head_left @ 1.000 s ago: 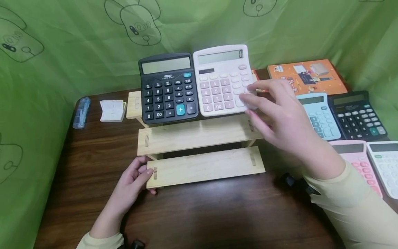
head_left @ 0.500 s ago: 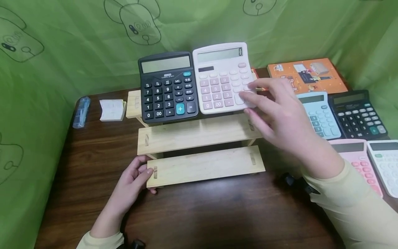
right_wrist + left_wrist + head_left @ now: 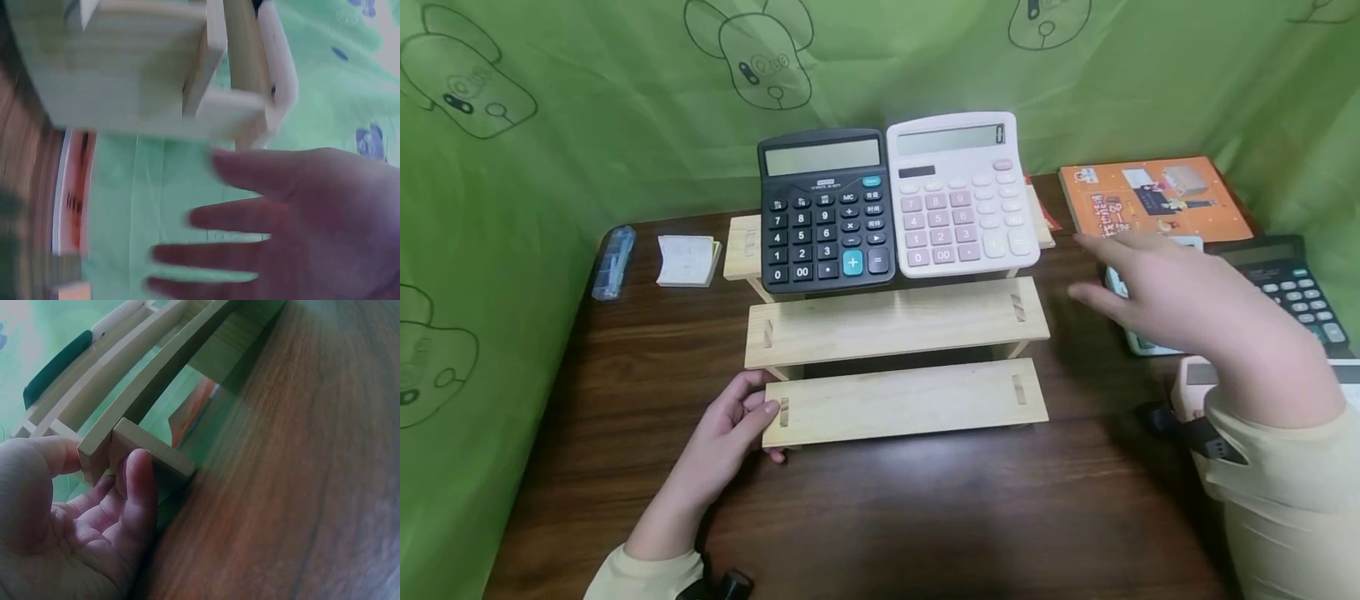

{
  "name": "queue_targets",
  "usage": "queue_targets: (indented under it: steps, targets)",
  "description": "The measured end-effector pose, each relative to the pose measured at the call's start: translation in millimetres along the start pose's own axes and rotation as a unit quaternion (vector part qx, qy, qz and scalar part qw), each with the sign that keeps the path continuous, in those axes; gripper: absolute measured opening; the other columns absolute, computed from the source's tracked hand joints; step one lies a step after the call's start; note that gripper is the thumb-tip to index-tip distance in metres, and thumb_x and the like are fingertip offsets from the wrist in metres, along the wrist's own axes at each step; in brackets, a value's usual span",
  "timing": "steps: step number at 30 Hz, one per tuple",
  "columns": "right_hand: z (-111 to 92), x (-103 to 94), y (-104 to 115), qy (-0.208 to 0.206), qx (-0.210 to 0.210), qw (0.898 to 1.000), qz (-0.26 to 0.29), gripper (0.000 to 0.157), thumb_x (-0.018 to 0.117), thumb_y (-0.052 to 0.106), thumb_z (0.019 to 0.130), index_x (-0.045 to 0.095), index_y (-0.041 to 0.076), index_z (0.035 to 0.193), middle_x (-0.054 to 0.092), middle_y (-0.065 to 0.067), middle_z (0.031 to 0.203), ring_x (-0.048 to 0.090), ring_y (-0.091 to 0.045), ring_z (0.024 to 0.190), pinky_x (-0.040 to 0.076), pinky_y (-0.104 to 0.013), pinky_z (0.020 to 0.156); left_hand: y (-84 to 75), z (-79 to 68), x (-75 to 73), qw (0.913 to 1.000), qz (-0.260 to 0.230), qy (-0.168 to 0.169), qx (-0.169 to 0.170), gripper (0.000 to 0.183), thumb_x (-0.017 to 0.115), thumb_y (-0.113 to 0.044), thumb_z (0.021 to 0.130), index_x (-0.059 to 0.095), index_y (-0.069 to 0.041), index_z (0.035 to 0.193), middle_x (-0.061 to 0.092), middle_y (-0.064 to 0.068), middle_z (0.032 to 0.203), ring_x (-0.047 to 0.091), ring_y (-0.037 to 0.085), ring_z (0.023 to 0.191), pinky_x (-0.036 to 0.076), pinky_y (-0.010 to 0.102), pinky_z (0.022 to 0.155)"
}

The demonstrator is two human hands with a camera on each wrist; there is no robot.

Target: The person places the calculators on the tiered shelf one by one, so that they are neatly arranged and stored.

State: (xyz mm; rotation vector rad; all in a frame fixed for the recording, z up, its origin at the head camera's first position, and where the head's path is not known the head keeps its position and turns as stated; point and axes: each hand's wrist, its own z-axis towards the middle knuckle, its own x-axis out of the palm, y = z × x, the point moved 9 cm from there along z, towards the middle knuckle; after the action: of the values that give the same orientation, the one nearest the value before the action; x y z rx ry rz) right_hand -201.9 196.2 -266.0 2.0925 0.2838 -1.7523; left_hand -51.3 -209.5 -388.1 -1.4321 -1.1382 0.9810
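A three-step wooden stand (image 3: pixel 902 402) is on the dark table. Its top step holds a black calculator (image 3: pixel 827 225) and, to the right, a white calculator (image 3: pixel 958 200) with pinkish keys and a 0 on its display. My left hand (image 3: pixel 730 429) grips the left end of the lowest step, thumb on top and fingers beneath; the left wrist view shows this hand (image 3: pixel 94 519) around the board's end. To the right of the stand my right hand (image 3: pixel 1172 287) hovers with nothing in it, over a light blue calculator (image 3: pixel 1153 346) that it partly hides. Spread fingers (image 3: pixel 212 253) show in the right wrist view.
A black calculator (image 3: pixel 1300 296) lies at the far right, and a pale pink one (image 3: pixel 1195 387) is mostly behind my sleeve. An orange box (image 3: pixel 1157 200) lies at the back right. At left are a notepad (image 3: pixel 687 260) and a clear blue case (image 3: pixel 614 262). Green cloth (image 3: pixel 887 58) hangs behind.
My right hand has let go of the white calculator and moved right, toward the other calculators. The left hand keeps its grip on the stand. The head view has shifted slightly.
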Motion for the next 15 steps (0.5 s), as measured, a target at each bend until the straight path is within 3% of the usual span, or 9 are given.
queue_targets:
  steps: [4, 9, 13, 15]
  targets:
    - [0.1, 25.3, -43.4, 0.084, 0.073, 0.993, -0.027, 0.101, 0.038, 0.080, 0.084, 0.030, 0.003, 0.149, 0.035, -0.033, 0.142, 0.036, -0.056, 0.122, 0.036, -0.075, 0.082, -1.3, 0.7, 0.7, 1.0000, 0.007, 0.003, -0.002, 0.030, 0.048, -0.013, 0.103, 0.038, -0.001, 0.128, 0.062, 0.026, 0.102, 0.062, 0.031, 0.059, 0.056, 0.048, 0.053]
    - [-4.0, 41.9, -86.7, 0.121, 0.137, 0.982, -0.037, 0.126, 0.041, 0.091, 0.069, 0.024, -0.009, 0.143, 0.029, -0.041, 0.136, 0.037, -0.061, 0.115, 0.040, -0.073, 0.072, -1.6, 1.5, -0.6, 0.9999, 0.013, -0.002, -0.008, 0.031, 0.049, -0.015, 0.103, 0.038, -0.002, 0.128, 0.063, 0.024, 0.100, 0.062, 0.032, 0.060, 0.056, 0.048, 0.053]
    - [-6.6, 51.2, -104.2, 0.140, 0.161, 0.977, -0.031, 0.140, 0.045, 0.092, 0.066, 0.007, -0.015, 0.146, 0.019, -0.045, 0.139, 0.031, -0.066, 0.114, 0.038, -0.075, 0.077, -0.4, 0.9, -0.2, 0.9999, 0.008, -0.001, -0.013, 0.030, 0.049, -0.014, 0.103, 0.038, -0.001, 0.128, 0.062, 0.025, 0.102, 0.062, 0.032, 0.062, 0.056, 0.048, 0.053]
    - [-6.8, 53.4, -109.2, 0.142, 0.170, 0.975, -0.029, 0.141, 0.047, 0.092, 0.065, 0.005, -0.016, 0.145, 0.019, -0.045, 0.138, 0.033, -0.066, 0.112, 0.038, -0.074, 0.076, -0.5, 1.4, -1.1, 0.9998, 0.012, -0.006, -0.014, 0.030, 0.049, -0.015, 0.103, 0.038, -0.001, 0.128, 0.063, 0.024, 0.102, 0.062, 0.032, 0.063, 0.056, 0.048, 0.053]
